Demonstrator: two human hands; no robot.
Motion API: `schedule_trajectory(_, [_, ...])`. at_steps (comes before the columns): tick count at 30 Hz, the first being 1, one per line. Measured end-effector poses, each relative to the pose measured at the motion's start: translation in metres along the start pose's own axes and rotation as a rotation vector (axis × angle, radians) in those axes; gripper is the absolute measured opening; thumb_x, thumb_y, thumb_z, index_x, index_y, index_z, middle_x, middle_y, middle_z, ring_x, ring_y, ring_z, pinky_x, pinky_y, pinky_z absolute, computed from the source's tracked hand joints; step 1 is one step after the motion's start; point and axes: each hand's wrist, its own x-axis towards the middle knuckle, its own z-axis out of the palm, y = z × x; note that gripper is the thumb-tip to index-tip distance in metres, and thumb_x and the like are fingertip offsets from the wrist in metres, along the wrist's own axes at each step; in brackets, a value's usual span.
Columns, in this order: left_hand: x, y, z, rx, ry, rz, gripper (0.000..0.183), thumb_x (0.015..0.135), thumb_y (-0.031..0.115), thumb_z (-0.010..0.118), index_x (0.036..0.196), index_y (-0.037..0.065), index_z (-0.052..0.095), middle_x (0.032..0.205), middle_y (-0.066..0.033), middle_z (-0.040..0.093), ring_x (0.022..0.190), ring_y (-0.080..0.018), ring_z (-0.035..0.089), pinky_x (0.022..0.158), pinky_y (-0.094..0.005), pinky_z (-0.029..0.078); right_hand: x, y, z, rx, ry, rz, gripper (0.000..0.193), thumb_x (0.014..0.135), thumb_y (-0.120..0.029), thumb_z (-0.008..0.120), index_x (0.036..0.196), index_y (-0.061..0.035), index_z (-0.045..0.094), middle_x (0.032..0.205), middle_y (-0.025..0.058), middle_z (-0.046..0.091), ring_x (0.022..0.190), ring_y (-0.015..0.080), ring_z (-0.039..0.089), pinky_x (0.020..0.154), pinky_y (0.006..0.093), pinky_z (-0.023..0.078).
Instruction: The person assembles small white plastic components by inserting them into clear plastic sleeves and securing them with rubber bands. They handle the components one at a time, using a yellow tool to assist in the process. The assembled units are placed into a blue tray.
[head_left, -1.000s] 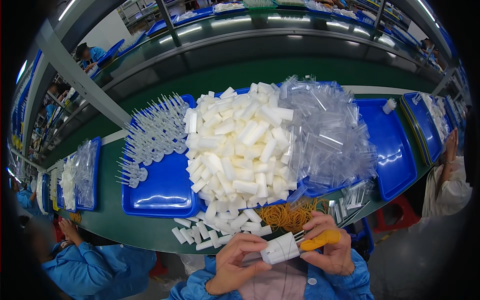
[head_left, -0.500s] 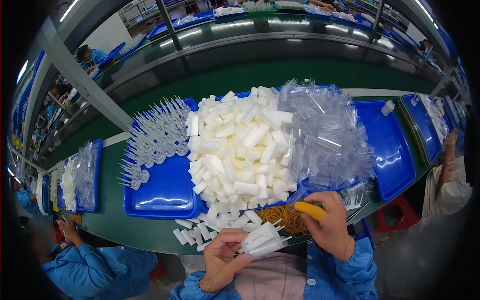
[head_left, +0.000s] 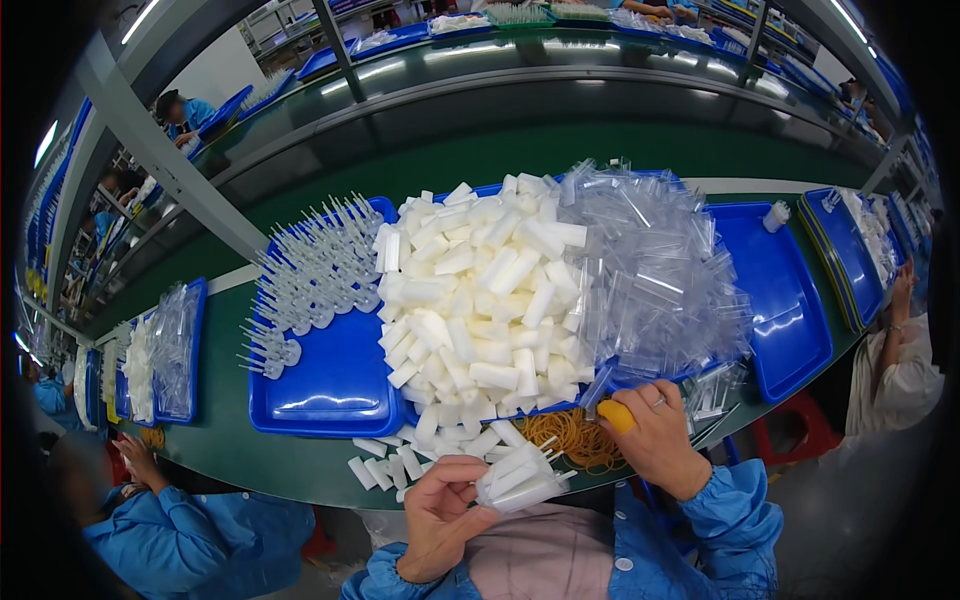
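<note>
My left hand is closed round a small bundle of clear plastic tubes with white foam cylinders inside; thin white rods stick out at its right end. Just to the right, my right hand is curled over the table edge, a yellow finger cover on one finger. A clear tube lies right at that fingertip; whether it is gripped, the hand hides. Beneath both hands is a heap of tan rubber bands. Several loose white foam cylinders lie beside my left hand.
Ahead, white foam cylinders are piled next to a heap of clear tubes. A blue tray on the left bears stemmed white parts; another blue tray stands right. Co-workers sit at both sides, one in a blue sleeve.
My right hand has drawn slightly to the right, and its yellow-covered finger has bent in from its outstretched pose. The left hand keeps its bundle, turned and shifted a little left.
</note>
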Motion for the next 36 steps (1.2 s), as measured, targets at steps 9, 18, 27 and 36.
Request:
schedule_trajectory(9, [-0.001,-0.004,-0.002,0.050,0.000,-0.012,0.042,0.069,-0.011,0.069,0.108,-0.005,0.055,0.113,-0.0139,0.050,0.105,-0.0210,0.055,0.096,-0.0347,0.044,-0.016,-0.008,-0.031,0.639,0.117,0.430,0.034,0.070,0.001,0.069,0.102,-0.0020,0.059,0.100,0.0106,0.059,0.086,0.0243,0.060,0.080,0.0340,0.046])
schedule_trajectory(18, [-0.007,-0.002,0.016,0.343,-0.100,0.014,0.043,0.062,0.000,0.080,0.100,-0.003,0.061,0.107,-0.0161,0.055,0.098,-0.0212,0.055,0.088,-0.0335,0.043,-0.013,-0.045,-0.041,1.726,0.384,0.556,0.050,0.075,0.008,0.060,0.122,0.0009,0.044,0.104,0.0187,0.062,0.095,0.0238,0.063,0.090,0.0374,0.047])
schedule_trajectory(27, [-0.008,-0.002,0.017,0.332,-0.092,0.032,0.043,0.061,0.001,0.081,0.100,-0.003,0.062,0.105,-0.0163,0.056,0.096,-0.0212,0.055,0.087,-0.0333,0.043,-0.020,-0.035,-0.037,1.601,0.205,0.386,0.045,0.076,0.007,0.060,0.120,0.0039,0.049,0.108,0.0184,0.060,0.103,0.0251,0.059,0.092,0.0368,0.045])
schedule_trajectory(36, [-0.007,0.024,0.038,0.776,-0.083,0.122,0.047,0.064,0.002,0.076,0.109,0.005,0.063,0.099,-0.0124,0.052,0.088,-0.0244,0.055,0.075,-0.0325,0.046,-0.019,-0.054,-0.048,1.829,0.293,0.608,0.041,0.077,0.013,0.055,0.117,0.0048,0.048,0.109,0.0197,0.057,0.103,0.0293,0.060,0.092,0.0406,0.047])
